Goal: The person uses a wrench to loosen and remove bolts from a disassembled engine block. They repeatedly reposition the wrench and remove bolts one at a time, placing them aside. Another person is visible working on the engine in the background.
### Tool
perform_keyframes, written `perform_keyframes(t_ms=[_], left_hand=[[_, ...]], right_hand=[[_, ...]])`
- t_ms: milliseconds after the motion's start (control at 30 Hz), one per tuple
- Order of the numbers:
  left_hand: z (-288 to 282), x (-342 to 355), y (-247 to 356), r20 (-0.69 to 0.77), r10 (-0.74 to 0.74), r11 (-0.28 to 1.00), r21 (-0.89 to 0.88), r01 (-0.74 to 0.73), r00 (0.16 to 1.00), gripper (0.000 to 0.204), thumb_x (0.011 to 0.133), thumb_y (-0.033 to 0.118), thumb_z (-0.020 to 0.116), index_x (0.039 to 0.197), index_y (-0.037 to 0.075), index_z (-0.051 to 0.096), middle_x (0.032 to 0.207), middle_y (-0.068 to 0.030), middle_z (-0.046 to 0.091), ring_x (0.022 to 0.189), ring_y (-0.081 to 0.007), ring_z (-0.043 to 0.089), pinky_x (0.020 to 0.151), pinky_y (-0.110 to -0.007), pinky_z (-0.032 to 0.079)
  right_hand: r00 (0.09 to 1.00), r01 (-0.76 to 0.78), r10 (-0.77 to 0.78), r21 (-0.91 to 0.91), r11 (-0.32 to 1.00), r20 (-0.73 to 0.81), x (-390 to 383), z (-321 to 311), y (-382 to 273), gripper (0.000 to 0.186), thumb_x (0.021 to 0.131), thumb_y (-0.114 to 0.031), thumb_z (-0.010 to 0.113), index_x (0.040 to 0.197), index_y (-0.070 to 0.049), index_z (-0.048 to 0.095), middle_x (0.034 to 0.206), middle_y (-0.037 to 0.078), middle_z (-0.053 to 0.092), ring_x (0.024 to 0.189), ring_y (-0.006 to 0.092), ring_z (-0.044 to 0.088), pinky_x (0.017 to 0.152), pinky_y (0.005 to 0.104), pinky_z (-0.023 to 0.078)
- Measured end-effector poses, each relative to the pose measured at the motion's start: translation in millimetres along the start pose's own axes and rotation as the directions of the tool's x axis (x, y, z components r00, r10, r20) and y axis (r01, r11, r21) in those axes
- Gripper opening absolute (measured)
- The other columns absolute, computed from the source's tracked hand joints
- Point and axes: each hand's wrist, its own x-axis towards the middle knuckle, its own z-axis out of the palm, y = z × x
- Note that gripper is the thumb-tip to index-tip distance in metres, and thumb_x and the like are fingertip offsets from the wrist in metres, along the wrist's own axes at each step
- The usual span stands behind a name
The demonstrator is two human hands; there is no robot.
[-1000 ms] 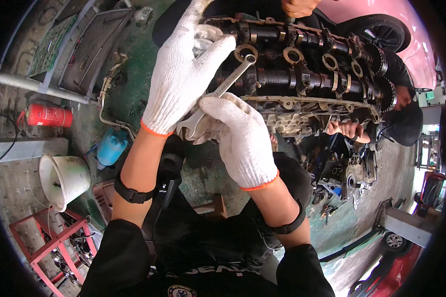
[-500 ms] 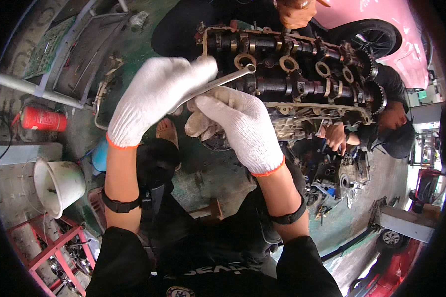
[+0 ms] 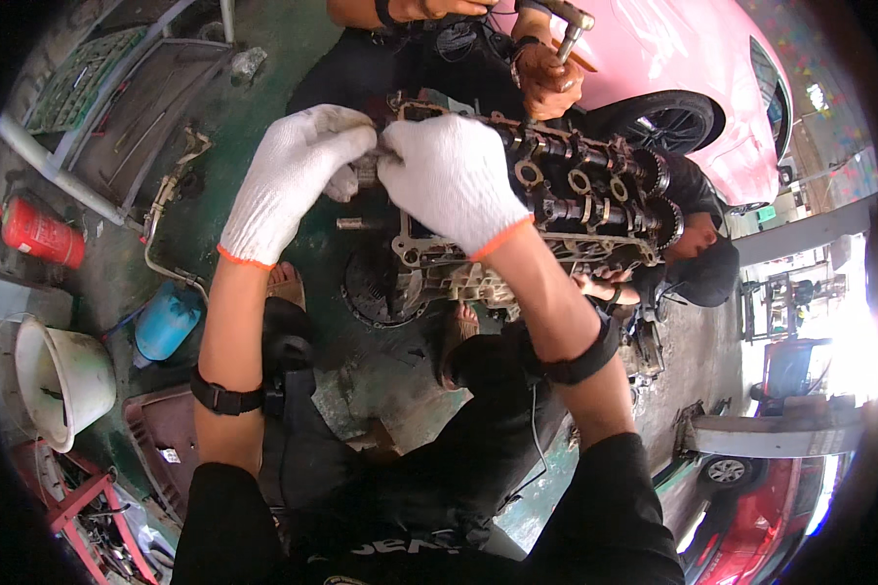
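Note:
My left hand (image 3: 293, 180) and my right hand (image 3: 449, 180), both in white knit gloves with orange cuffs, meet with curled fingers at the near-left end of an engine cylinder head (image 3: 576, 210), which shows camshafts, sprockets and rings. Whatever is between my fingers is mostly hidden; the wrench seen earlier cannot be made out. A short metal piece (image 3: 354, 223) shows just under my hands. Beyond the engine, a co-worker's hand (image 3: 546, 86) grips a metal tool (image 3: 574, 37) over the far edge.
A second co-worker in a dark cap (image 3: 702, 273) leans in at right. Around us are a pink car (image 3: 673, 49), a red car (image 3: 766, 517), a steel frame trolley (image 3: 107, 146), red extinguisher (image 3: 39, 234), white bucket (image 3: 63, 385), blue jug (image 3: 166, 322) and red rack (image 3: 78, 507).
My hands moved up and closer together, and the wrench that lay across them is out of sight. The co-worker's hands and tool now show more fully; the view has shifted.

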Motion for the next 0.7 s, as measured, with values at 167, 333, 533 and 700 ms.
perform_keyframes(t_ms=[167, 333, 533, 700], left_hand=[[-8, 2, -2, -0.210, 0.141, 0.990, 0.002, -0.143, 0.968, 0.033, 0.097, 0.023, 0.070, 0.119, -0.002, 0.070, 0.089, -0.0064, 0.073, 0.063, -0.0089, 0.063, 0.059, -0.024, 0.051], [-16, 3, -8, -0.220, 0.184, 0.983, 0.035, -0.181, 0.958, 0.035, 0.096, 0.024, 0.069, 0.119, -0.003, 0.070, 0.092, -0.0074, 0.074, 0.069, -0.0102, 0.066, 0.064, -0.024, 0.053], [-19, 6, -14, -0.205, 0.251, 0.964, 0.147, -0.224, 0.946, 0.038, 0.095, 0.029, 0.069, 0.113, -0.003, 0.071, 0.090, -0.0092, 0.075, 0.071, -0.0135, 0.067, 0.069, -0.029, 0.055], [-18, 14, -24, -0.194, 0.320, 0.943, 0.163, -0.291, 0.927, 0.036, 0.094, 0.029, 0.069, 0.111, -0.003, 0.072, 0.092, -0.0129, 0.077, 0.074, -0.0193, 0.071, 0.072, -0.031, 0.055]], right_hand=[[0.996, -0.063, 0.060, 0.048, 0.997, 0.068, 35, -6, 23, 0.027, 0.080, -0.033, 0.065, 0.089, -0.013, 0.080, 0.084, 0.016, 0.074, 0.084, 0.0382, 0.072, 0.078, 0.0461, 0.058], [0.977, -0.214, 0.209, 0.152, 0.965, 0.051, 43, -1, 46, 0.033, 0.079, -0.036, 0.067, 0.089, -0.008, 0.080, 0.089, 0.019, 0.074, 0.089, 0.0393, 0.071, 0.083, 0.0445, 0.057], [0.937, -0.349, 0.342, 0.241, 0.906, 0.072, 41, 0, 70, 0.035, 0.083, -0.037, 0.067, 0.084, -0.004, 0.077, 0.074, 0.018, 0.071, 0.077, 0.0370, 0.071, 0.075, 0.0420, 0.055], [0.821, -0.524, 0.534, 0.641, 0.561, 0.203, 28, -9, 75, 0.020, 0.084, -0.016, 0.072, 0.076, 0.002, 0.068, 0.063, 0.005, 0.062, 0.054, 0.0132, 0.059, 0.054, 0.0281, 0.046]])
